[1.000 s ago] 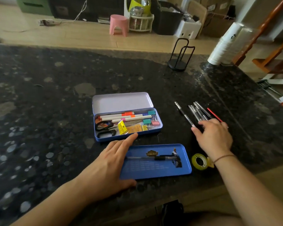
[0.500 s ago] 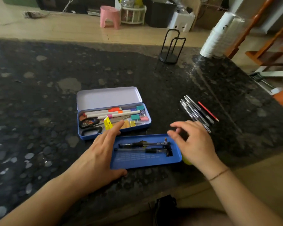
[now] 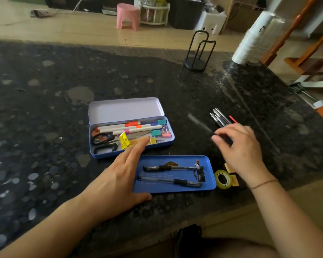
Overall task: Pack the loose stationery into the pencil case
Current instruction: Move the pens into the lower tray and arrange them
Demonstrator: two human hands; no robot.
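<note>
The open blue pencil case [image 3: 168, 144] lies mid-table and holds markers, scissors, binder clips and a yellow tag. In front of it sits a blue tray [image 3: 209, 172] with two black pens [image 3: 168, 168] in it. My left hand [image 3: 117, 179] rests flat on the tray's left end, fingers spread, one fingertip reaching the case's front rim. My right hand [image 3: 241, 149] hovers over the loose pens [image 3: 219, 116] and a red pencil [image 3: 233, 119]. Its thumb and fingers pinch the dark end of one blurred pen [image 3: 199, 121] that points up and left.
A yellow-green tape roll [image 3: 223, 179] and small beige blocks [image 3: 235, 180] lie right of the tray, near the table's front edge. A black wire stand [image 3: 197, 62] and a stack of white cups [image 3: 250, 43] stand at the back right.
My right hand has left the tray, where a second pen now lies, and gone back right to the loose pens, pinching another one. The left hand has stayed on the tray.
</note>
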